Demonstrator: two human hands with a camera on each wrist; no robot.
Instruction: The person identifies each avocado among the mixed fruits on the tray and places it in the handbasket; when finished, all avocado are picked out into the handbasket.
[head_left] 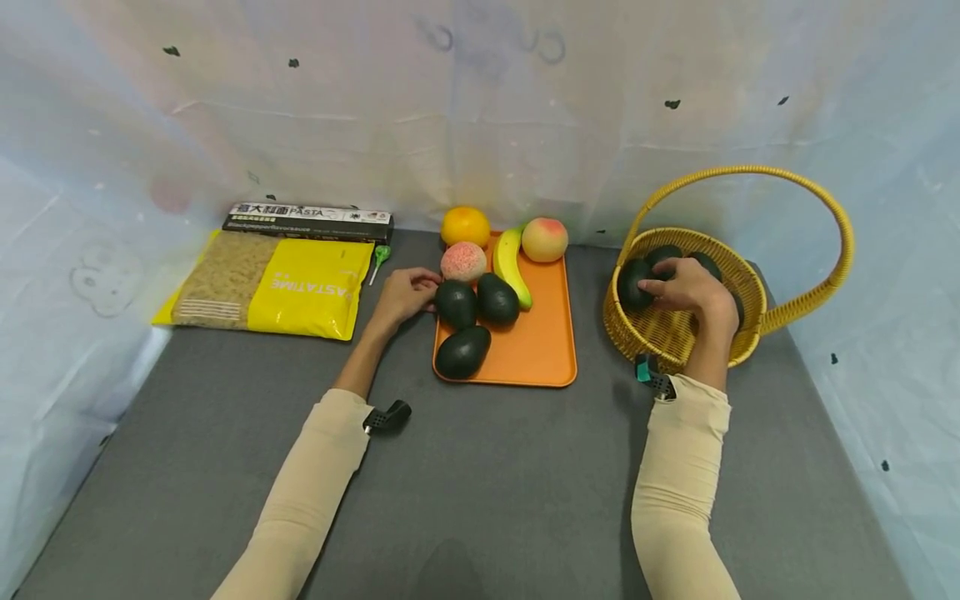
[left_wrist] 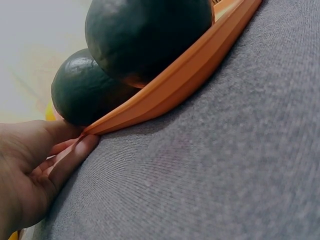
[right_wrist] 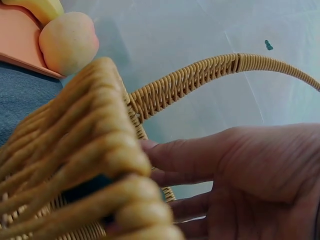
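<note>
My left hand point(head_left: 408, 293) pinches the left rim of an orange tray point(head_left: 536, 350); in the left wrist view the thumb lies over the rim and fingers sit below it. Beside that hand, three dark green avocados point(head_left: 462, 352) lie on the tray. My right hand point(head_left: 686, 287) reaches into a yellow wicker basket point(head_left: 622, 329), its thumb and fingers against a dark avocado point(head_left: 632, 287) at the basket's left side. More avocados point(head_left: 663, 254) lie around that hand. In the right wrist view the basket rim hides the fingertips, so the grip is unclear.
An orange fruit point(head_left: 465, 226), a pink fruit point(head_left: 463, 262), a banana point(head_left: 510, 267) and a peach point(head_left: 545, 239) occupy the tray's far part. Left stand a yellow pasta bag point(head_left: 311, 287), a pasta box point(head_left: 311, 222) and a green lollipop point(head_left: 382, 254). The basket's handle point(head_left: 843, 242) arches high.
</note>
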